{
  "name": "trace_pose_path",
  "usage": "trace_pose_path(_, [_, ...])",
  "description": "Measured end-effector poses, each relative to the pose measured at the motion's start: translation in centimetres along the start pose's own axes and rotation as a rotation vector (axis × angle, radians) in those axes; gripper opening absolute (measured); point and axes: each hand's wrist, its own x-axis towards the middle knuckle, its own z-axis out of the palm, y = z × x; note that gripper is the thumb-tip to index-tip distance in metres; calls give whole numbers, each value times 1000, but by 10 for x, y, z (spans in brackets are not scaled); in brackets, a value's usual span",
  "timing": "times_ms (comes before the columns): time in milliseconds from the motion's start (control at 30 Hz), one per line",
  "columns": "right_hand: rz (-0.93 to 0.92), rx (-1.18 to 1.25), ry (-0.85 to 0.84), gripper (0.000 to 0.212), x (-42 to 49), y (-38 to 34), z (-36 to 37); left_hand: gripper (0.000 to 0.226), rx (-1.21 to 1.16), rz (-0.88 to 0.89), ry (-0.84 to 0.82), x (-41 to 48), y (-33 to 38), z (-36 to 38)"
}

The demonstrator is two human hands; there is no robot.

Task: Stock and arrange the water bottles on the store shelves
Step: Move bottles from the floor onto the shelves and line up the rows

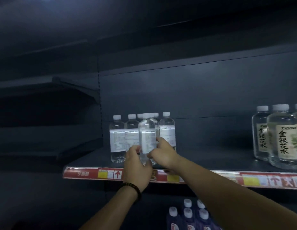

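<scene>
A clear water bottle with a white cap and white label stands at the front of a dark shelf. My left hand grips its lower part from the left and front. My right hand pinches the same bottle's label from the right. Behind it several like bottles stand in a cluster, their labels turned various ways.
Larger clear bottles with beige labels stand at the shelf's right end. A red price strip runs along the shelf's front edge. Below, several blue-labelled bottles with white caps stand. Dark bare shelves lie to the left and above.
</scene>
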Motion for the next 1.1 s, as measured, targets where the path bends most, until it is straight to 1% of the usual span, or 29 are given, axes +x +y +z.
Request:
trace_pose_path(67, [5,33,29,59,-4,1,1,51,-38,-42,-15,4,1,-1])
trace_pose_path(167, [-13,-28,63,67,-9,5,-10,51,-112,-77,-71,8,4,-1])
trace_pose_path(300, [-80,-180,65,54,-19,11,-29,60,-111,-81,-167,13,8,3])
trace_pose_path(400, [-187,-401,67,59,-32,18,-43,55,-92,-100,-239,20,16,9])
trace_pose_path(500, [-305,-655,29,74,-45,33,-65,39,-98,-98,-346,27,25,22])
trace_pose_path(600, [-376,-868,13,82,-56,44,-87,33,-75,-65,-395,32,35,37])
trace_pose_path(700, [-391,-984,25,82,-63,54,-106,28,-56,-32,-469,33,46,54])
trace_pose_path(833, [-370,-1031,59,79,-74,68,-133,24,-79,7,-519,30,62,87])
trace_pose_path(867, [-364,-1053,63,79,-77,72,-140,26,-82,23,-522,28,67,94])
trace_pose_path(1000, [-323,-1142,58,75,-92,92,-168,44,-93,61,-538,24,85,126])
trace_pose_path(1100, [-264,-1151,84,73,-100,101,-188,61,-109,69,-555,24,98,150])
